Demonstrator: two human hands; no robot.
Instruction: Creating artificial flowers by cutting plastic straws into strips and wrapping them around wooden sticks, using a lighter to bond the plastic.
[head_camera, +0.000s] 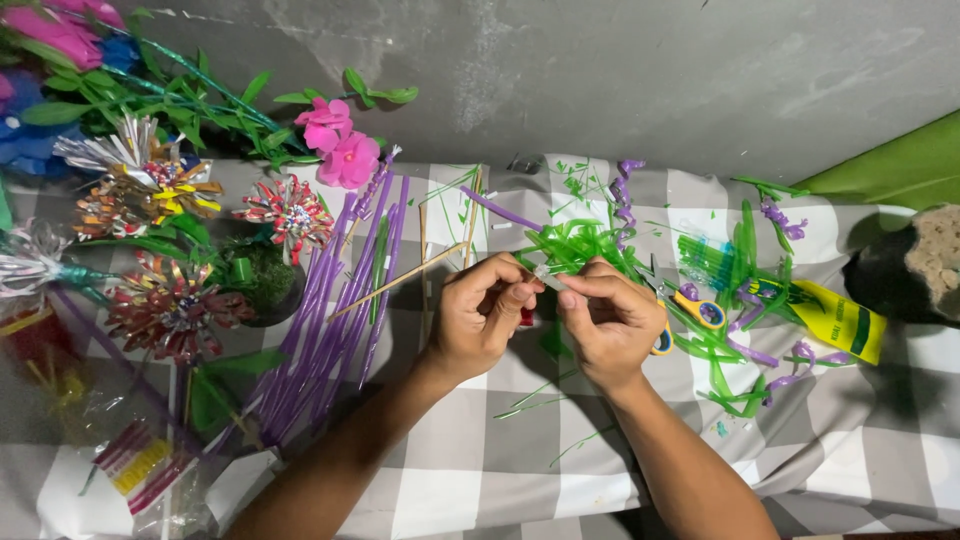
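Over the checked cloth (470, 470), both hands' fingers (520, 290) pinch 1 clear straw (549, 277).

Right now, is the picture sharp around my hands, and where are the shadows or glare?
Head view: left hand and right hand look fairly sharp; the clear strip between them is small and hazy; the checked cloth darkens toward the edges; the foil flowers glint.

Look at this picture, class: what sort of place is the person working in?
Probably a home craft table. A grey-and-white checked cloth lies against a bare grey wall, with purple straws, handmade flowers, scissors and green scraps. Both hands pinch a small clear piece.
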